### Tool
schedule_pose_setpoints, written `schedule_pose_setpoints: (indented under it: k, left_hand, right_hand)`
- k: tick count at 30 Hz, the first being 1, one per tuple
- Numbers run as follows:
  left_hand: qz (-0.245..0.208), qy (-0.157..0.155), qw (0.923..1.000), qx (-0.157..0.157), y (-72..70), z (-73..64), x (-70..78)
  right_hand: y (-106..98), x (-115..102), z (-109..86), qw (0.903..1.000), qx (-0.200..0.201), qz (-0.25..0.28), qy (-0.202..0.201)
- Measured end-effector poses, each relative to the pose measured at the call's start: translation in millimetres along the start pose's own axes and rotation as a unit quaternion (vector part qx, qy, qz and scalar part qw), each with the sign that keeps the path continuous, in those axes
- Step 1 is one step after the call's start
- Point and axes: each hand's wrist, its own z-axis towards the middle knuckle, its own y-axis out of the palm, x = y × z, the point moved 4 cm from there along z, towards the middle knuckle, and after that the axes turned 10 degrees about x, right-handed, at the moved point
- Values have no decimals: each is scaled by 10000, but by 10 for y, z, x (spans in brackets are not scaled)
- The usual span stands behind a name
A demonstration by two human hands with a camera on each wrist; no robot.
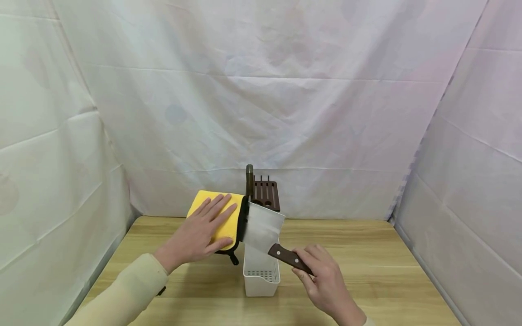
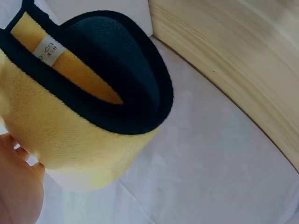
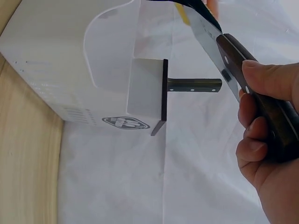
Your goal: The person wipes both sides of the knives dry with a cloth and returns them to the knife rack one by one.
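Observation:
My right hand (image 1: 322, 276) grips the brown riveted handle (image 1: 290, 258) of a cleaver, thumb along one side and fingers curled round the other in the right wrist view. Its broad blade (image 1: 263, 226) points up and left over a white knife holder (image 1: 262, 287). My left hand (image 1: 200, 231) lies with straight, spread fingers on a yellow cleaning cloth (image 1: 232, 231) with dark trim, whose right edge meets the blade's left side. In the left wrist view the folded cloth (image 2: 70, 121) shows a dark inner face and a white label (image 2: 49, 50).
The holder's dark slotted top (image 1: 267, 195) stands at the back, with another knife's handle (image 1: 249, 179) upright in it. In front, a lower compartment has a perforated floor (image 1: 263, 275). White curtains (image 1: 261, 113) enclose the wooden table (image 1: 346, 262) on three sides.

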Motion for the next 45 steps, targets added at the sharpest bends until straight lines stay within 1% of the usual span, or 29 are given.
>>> schedule_pose_setpoints:
  k: [4,11,17,20,27,34,39,45]
  left_hand:
    - [-23,-82,10000,26,-15,4,7]
    - [-17,-35,10000,76,-36,34,56]
    - [-44,-30,10000,28,-29,52,105]
    - [-22,-21,10000,61,-24,55,120]
    - [-67,181,9994,295,-23,109,209]
    - [-217,336,9987,311,10,166,339]
    - [-149,480,9981,353,40,210,444]
    - [-75,646,9973,335,43,266,569]
  right_hand:
    - [-7,-4,3,10000,-12,-29,-9]
    - [-11,0,13,9998,-119,-10,157]
    - [-13,-14,29,9999,-15,91,73]
    - [-16,-21,35,9999,17,84,75]
    - [-10,-34,63,9998,166,47,-47]
    - [21,-57,72,9997,225,71,-102]
    - [49,-63,81,9996,229,146,-124]
    - [65,-65,85,9998,116,170,6]
